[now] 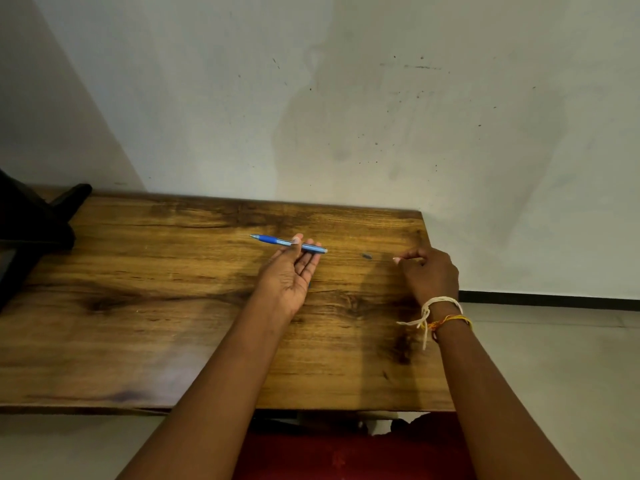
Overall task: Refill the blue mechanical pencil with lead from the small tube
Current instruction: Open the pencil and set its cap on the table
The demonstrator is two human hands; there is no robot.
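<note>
Red cloth (346,455) at bottom edge, nearest the lens; both forearms reach over it onto the wooden table (156,323). Left hand (289,273) palm-up, fingers loosely spread, blue mechanical pencil (277,241) resting across the fingertips with the thumb laid on it, tip pointing left. Right hand (427,271) curled, forefinger and thumb pinched; I cannot tell whether it grips anything. Small dark piece (367,256) lies on the table between the hands, possibly a cap. No lead tube made out. My read: pencil light, rigid, smooth plastic, likely to roll; best held at the darker grip section. Lead will be brittle.
</note>
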